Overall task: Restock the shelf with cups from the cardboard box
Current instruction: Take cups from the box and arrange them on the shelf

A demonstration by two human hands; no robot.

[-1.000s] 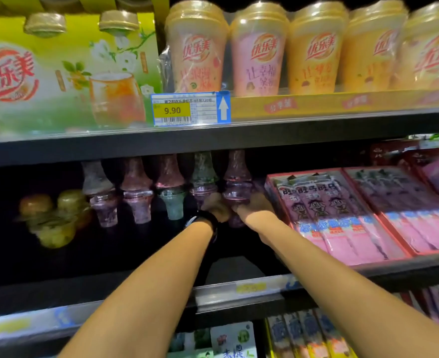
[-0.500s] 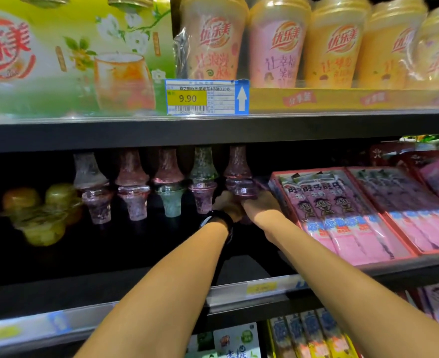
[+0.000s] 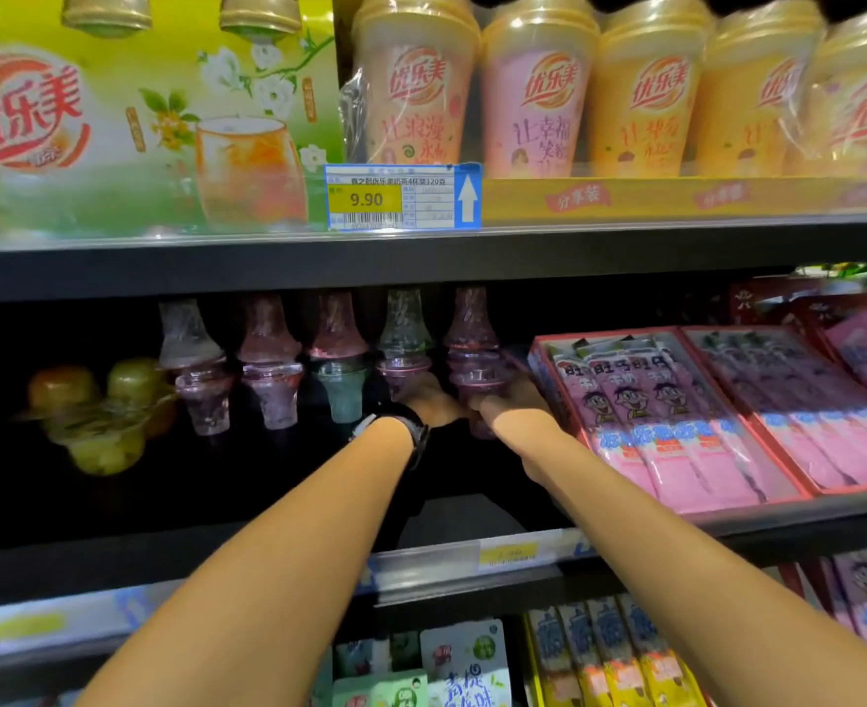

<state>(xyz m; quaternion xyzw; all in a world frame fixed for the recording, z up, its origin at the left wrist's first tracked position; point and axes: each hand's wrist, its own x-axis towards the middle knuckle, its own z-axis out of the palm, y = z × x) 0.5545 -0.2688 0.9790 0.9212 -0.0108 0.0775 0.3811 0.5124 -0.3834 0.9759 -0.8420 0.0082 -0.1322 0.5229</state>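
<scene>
Placing step: my right hand [image 3: 510, 403] grips the end cup [image 3: 476, 372] on the shelf [image 3: 89, 502]. My left hand [image 3: 431, 400] meets the neighbouring cup [image 3: 403, 367], grip hidden. Next I'd release gently, keeping both upright.

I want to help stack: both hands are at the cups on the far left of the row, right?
Not quite. The left hand and right hand are at the cups on the far right of the row, beside the pink packets; the head view shows it.
</scene>
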